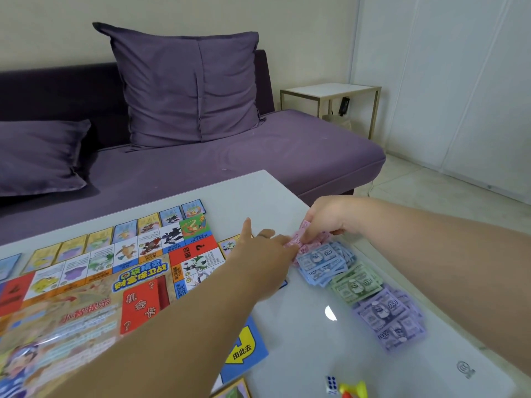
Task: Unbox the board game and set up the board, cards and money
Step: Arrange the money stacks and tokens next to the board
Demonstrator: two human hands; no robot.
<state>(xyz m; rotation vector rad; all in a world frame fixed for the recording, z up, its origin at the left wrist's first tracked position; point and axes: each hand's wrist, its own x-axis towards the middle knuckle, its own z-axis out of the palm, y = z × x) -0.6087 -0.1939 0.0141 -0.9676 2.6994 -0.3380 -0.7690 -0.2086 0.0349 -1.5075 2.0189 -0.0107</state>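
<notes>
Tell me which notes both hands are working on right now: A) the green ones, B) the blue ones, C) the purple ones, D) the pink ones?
D: the right hand grips the pink notes and the left hand touches them, at the far end of the row, past the blue pile, green pile and purple pile.
</notes>
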